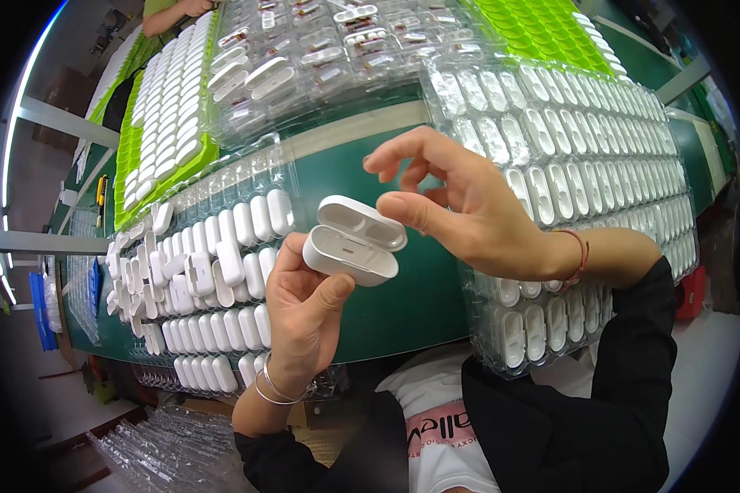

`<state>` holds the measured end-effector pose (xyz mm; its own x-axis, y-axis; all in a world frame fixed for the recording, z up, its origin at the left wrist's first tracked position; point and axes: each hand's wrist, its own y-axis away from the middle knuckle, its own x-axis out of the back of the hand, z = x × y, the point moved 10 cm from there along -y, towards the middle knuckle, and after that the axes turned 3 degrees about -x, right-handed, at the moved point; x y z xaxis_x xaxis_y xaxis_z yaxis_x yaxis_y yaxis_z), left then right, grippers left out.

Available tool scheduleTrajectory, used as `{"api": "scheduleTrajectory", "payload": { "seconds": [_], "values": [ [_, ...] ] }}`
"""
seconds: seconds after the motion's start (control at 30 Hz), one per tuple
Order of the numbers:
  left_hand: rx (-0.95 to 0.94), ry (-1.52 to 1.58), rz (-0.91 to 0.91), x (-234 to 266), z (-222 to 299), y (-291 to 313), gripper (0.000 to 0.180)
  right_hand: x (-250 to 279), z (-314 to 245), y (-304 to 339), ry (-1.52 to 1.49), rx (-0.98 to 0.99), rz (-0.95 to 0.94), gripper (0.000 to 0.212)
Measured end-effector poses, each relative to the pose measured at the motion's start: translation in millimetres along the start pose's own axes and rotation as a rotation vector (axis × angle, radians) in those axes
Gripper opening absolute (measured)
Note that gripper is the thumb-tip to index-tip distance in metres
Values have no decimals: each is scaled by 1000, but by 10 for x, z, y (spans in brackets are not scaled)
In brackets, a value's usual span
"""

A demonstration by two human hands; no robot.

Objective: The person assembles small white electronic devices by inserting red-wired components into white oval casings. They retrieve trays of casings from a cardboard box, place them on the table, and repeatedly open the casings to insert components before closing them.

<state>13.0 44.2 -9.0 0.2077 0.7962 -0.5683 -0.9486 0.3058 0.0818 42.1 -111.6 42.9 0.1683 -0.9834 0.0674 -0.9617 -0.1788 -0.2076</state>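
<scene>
A white earbud charging case (337,248) is held up over the green table, its lid raised and its inner wells showing. My left hand (300,308) is closed around the lower half, with the thumb on the front and the fingers partly hidden behind it. My right hand (489,218) is just right of the raised lid, fingers bent and apart, holding nothing. Its thumb is close to the lid; whether they touch I cannot tell. To the left, a clear tray (284,164) carries many white cases, some lying loose on top.
At right, stacked clear trays (489,329) hold rows of white case parts. More clear trays (304,90) with small parts stand at the back. Green trays (127,185) (526,33) lie at far left and far right. Another person's arm (166,18) shows at the top left.
</scene>
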Motion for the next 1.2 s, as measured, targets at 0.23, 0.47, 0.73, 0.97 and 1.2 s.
{"api": "scheduleTrajectory", "payload": {
  "seconds": [0.23,0.47,0.73,0.97,1.2],
  "values": [
    [-245,-148,63,226,469,-175,31,-511,-441,-187,364,418,-157,17],
    [-333,-538,174,469,742,58,39,-580,-277,-1291,641,519,-86,11],
    [-420,-731,249,749,862,573,30,-1221,211,-2174,1124,522,-133,15],
    [-426,-880,381,1126,1125,758,20,-1216,474,-2282,1132,445,-149,15],
    [-789,-2060,571,1471,1848,-155,12,-987,37,-1745,955,591,-144,12]
  ]
}}
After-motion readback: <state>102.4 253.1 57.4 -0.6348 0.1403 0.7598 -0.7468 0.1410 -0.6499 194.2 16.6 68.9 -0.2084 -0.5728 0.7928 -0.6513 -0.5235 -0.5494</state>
